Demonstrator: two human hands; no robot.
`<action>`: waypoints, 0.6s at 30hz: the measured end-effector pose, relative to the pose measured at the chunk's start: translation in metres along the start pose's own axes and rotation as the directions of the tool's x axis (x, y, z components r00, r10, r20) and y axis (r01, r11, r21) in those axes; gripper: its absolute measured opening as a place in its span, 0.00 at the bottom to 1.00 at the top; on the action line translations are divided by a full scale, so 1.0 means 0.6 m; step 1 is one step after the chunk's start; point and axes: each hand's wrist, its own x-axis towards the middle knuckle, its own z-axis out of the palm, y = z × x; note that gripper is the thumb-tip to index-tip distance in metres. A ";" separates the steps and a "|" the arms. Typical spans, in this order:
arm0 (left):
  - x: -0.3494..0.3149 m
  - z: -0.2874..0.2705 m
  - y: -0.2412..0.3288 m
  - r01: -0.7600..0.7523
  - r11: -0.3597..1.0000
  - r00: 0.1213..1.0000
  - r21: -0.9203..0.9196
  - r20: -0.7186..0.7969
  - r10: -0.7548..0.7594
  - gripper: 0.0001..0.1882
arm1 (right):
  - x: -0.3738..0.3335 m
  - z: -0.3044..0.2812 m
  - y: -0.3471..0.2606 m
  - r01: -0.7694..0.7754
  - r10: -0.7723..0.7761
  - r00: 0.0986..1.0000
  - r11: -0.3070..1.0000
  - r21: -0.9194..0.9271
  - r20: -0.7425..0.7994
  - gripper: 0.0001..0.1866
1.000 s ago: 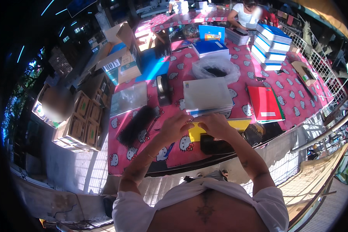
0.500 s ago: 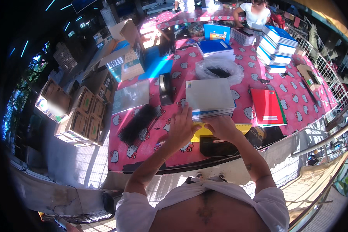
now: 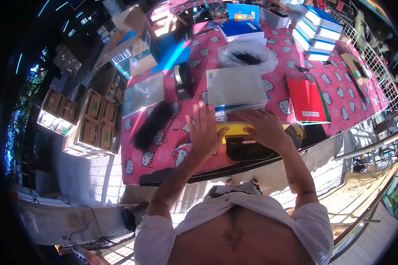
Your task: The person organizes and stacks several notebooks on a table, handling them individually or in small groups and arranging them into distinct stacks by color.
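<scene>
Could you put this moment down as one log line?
left hand: open, by grey-topped stack | right hand: open, over yellow item | red booklet: right of stack

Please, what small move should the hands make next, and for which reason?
Perhaps press the left hand gently against the near-left corner of the notebook stack to even its edges: lower notebooks show unevenly past the grey top cover at the front, and the open left hand and the right hand are both near that edge.
</scene>
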 end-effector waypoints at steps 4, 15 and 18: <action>0.053 -0.008 -0.014 -0.018 0.998 0.971 0.059 0.238 0.004 0.40 | -0.012 0.002 0.011 -0.145 0.167 0.965 0.982 -0.119 0.202 0.18; 0.003 0.040 0.004 0.109 0.994 0.987 0.031 0.117 -0.112 0.47 | 0.004 -0.002 0.019 -0.146 0.145 0.975 0.989 -0.006 0.169 0.16; 0.032 0.027 0.023 0.044 0.998 0.933 -0.039 0.358 -0.027 0.47 | -0.002 -0.013 0.018 -0.189 0.192 0.950 0.981 -0.039 0.246 0.17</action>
